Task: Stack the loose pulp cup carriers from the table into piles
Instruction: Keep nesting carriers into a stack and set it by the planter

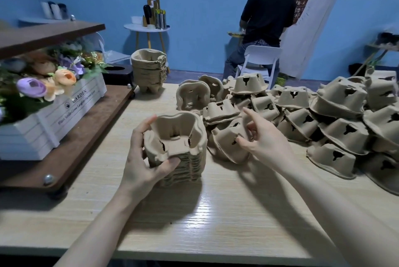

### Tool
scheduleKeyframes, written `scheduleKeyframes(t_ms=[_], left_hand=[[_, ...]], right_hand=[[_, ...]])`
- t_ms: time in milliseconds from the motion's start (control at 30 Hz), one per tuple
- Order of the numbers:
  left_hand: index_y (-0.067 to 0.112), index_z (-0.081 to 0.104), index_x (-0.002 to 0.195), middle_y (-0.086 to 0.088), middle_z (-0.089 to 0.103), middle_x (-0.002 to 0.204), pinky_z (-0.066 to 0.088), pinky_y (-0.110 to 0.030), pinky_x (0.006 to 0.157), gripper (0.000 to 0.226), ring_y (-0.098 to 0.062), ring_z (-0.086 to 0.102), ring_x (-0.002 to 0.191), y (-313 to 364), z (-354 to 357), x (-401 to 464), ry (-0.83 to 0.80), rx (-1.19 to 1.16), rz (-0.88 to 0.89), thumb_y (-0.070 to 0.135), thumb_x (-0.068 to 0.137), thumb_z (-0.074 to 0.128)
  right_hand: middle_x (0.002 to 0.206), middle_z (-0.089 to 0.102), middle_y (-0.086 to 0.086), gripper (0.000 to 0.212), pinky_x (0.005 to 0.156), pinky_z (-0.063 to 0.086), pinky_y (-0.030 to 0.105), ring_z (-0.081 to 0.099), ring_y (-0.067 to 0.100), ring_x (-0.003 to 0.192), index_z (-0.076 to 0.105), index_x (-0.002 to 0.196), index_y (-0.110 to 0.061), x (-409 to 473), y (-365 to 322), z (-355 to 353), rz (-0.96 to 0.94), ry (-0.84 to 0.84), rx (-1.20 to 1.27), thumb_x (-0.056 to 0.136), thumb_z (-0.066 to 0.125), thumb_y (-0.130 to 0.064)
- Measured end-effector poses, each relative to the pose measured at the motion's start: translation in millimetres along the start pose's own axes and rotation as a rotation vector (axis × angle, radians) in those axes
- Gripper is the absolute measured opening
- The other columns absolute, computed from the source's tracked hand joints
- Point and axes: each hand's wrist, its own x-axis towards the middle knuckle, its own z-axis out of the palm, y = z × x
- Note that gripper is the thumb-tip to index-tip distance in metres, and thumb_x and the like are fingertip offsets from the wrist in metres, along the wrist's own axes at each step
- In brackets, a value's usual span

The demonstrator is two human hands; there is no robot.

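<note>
Pulp pile near-centre on the tabletop, our left hand gripping its side | right hand released, fingers spread, reaching for the tipped carrier just right | loose heap far right | risk: a skewed carrier won't nest, and the pile leans or topples.

a light wood-grain table carries a near stack of nested pulp cup carriers, a taller stack at the far edge, a loose heap at right, and a dark wooden shelf unit at left.
</note>
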Motion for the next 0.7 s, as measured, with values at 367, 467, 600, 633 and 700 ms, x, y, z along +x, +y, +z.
scheduleKeyframes(t_ms=[367, 467, 600, 633, 700], left_hand=[[0.029, 0.045, 0.132, -0.003, 0.057, 0.125, 0.049, -0.014, 0.082, 0.081, -0.002, 0.062, 0.106, 9.2, 47.0, 11.6, -0.118, 0.008, 0.02, 0.036, 0.058, 0.077], [0.027, 0.045, 0.135, -0.01, 0.054, 0.131, 0.049, -0.017, 0.086, 0.082, -0.008, 0.06, 0.111, 8.0, 63.6, 12.8, -0.15, -0.015, 0.021, 0.035, 0.059, 0.077], [0.024, 0.044, 0.136, -0.007, 0.054, 0.134, 0.049, -0.02, 0.09, 0.083, -0.015, 0.058, 0.119, 2.8, 76.6, 7.4, -0.162, -0.049, 0.026, 0.035, 0.061, 0.078], [0.025, 0.045, 0.136, -0.008, 0.053, 0.135, 0.049, -0.02, 0.091, 0.083, -0.017, 0.057, 0.121, 0.6, 76.3, 6.1, -0.155, -0.064, 0.028, 0.034, 0.061, 0.078], [0.025, 0.045, 0.135, -0.011, 0.053, 0.136, 0.051, -0.021, 0.089, 0.082, -0.022, 0.057, 0.122, -3.1, 73.8, 4.7, -0.142, -0.086, 0.026, 0.034, 0.06, 0.078]], right_hand=[[0.087, 0.056, -0.016, 0.068, 0.071, 0.043, 0.03, 0.051, 0.005, 0.066, 0.045, 0.14, -0.033, -41.7, 39.7, -44.4, 0.125, 0.036, 0.156, 0.077, 0.071, -0.038], [0.085, 0.059, -0.008, 0.073, 0.076, 0.044, 0.035, 0.052, 0.01, 0.07, 0.048, 0.136, -0.036, -42.4, 49.6, -55.5, 0.2, 0.056, 0.28, 0.067, 0.063, -0.056], [0.082, 0.055, -0.005, 0.06, 0.065, 0.044, 0.022, 0.051, 0.002, 0.068, 0.052, 0.134, -0.026, -51.7, 58.9, -69.6, 0.263, 0.085, 0.506, 0.077, 0.066, -0.036], [0.082, 0.054, -0.005, 0.055, 0.057, 0.042, 0.018, 0.05, -0.001, 0.062, 0.051, 0.134, -0.022, -54.9, 61.1, -72.4, 0.279, 0.097, 0.545, 0.082, 0.068, -0.027], [0.085, 0.051, -0.002, 0.053, 0.047, 0.041, 0.016, 0.05, 0.0, 0.052, 0.048, 0.137, -0.018, -61.0, 65.2, -74.5, 0.327, 0.112, 0.603, 0.088, 0.067, -0.013]])
